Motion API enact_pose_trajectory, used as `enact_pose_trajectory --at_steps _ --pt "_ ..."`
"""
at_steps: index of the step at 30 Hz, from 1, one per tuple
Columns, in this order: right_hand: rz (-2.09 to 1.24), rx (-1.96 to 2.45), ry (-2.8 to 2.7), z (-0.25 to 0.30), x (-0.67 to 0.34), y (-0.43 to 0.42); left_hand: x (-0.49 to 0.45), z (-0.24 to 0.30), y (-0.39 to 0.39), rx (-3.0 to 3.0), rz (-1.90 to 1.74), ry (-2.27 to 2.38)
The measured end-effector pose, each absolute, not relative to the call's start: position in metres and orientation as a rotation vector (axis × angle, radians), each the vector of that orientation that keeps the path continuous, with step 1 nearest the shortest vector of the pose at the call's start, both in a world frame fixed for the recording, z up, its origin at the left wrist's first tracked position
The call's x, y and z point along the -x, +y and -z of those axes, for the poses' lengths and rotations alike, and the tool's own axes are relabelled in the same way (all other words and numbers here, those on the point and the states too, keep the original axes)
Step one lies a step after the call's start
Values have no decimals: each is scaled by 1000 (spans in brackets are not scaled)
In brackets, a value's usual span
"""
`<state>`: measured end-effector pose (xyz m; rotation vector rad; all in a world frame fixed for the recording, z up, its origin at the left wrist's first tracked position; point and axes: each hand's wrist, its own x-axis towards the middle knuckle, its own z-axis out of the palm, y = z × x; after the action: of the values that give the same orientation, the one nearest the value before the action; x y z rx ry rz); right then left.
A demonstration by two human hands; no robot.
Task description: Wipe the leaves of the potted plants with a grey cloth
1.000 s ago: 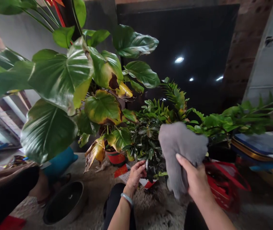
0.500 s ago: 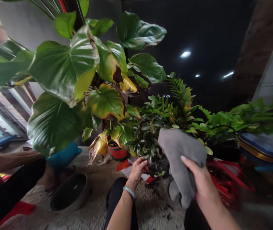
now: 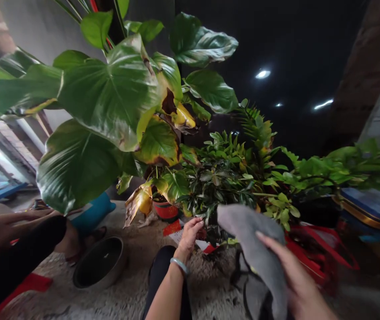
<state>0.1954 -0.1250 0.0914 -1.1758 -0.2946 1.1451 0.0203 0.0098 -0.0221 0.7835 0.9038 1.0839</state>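
My right hand (image 3: 285,260) grips a grey cloth (image 3: 255,240), which hangs down in front of the potted plants. Low on the bushy plant with small dark green leaves (image 3: 215,182), my left hand (image 3: 190,235) has its fingertips pinched together by the foliage. What lies between those fingertips is too small to make out. A pale bangle (image 3: 180,266) circles the left wrist. Below that hand a white and red printed sheet (image 3: 176,231) shows partly, next to the plant's base.
Large heart-shaped leaves (image 3: 110,89), some yellowed and browned, spread over the left. A red pot (image 3: 165,210) stands behind. A dark round basin (image 3: 98,263) sits on the floor beside a seated person's leg (image 3: 23,249). At right are a red bag (image 3: 313,253) and a blue-lidded box (image 3: 370,202).
My right hand has lowered the grey cloth, away from the leaves, and its lower end now hangs differently. My left hand stays by the plant. The view has shifted slightly.
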Motion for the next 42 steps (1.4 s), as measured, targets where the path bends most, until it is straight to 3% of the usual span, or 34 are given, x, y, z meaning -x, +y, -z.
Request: enact_pose_trajectory --at_steps 3,5,10,14,20,22,26,30,33,38,42 --pt "-891 1129 -203 -139 -206 -91 -22 23 9 -773 -1085 904" --pt "-941 1049 -191 -151 -205 -70 -22 25 9 -768 -1080 903" --pt "-1452 1140 -237 -92 -176 -90 -19 25 7 -780 -1077 923" --pt "-1496 1178 -206 -67 -171 -128 -17 23 7 -792 -1091 910" --pt "-896 1090 -245 -134 -205 -84 -19 19 7 -791 -1081 943" --pt "-908 1088 -248 -136 -203 -69 -21 18 6 -780 -1083 949" --pt "-1279 1196 -233 -81 -179 -89 -21 16 4 -772 -1081 946" --pt "-1297 1360 -314 -32 -171 -136 -11 16 9 -593 -1247 1098" --pt "-1174 1389 -351 -58 -187 -139 5 16 15 -406 -1448 1225" --pt "-689 1208 -339 -133 -203 -88 23 11 20 -480 -1641 1058" --pt "-1039 1221 -319 -106 -183 -84 22 6 22 -588 -1639 949"
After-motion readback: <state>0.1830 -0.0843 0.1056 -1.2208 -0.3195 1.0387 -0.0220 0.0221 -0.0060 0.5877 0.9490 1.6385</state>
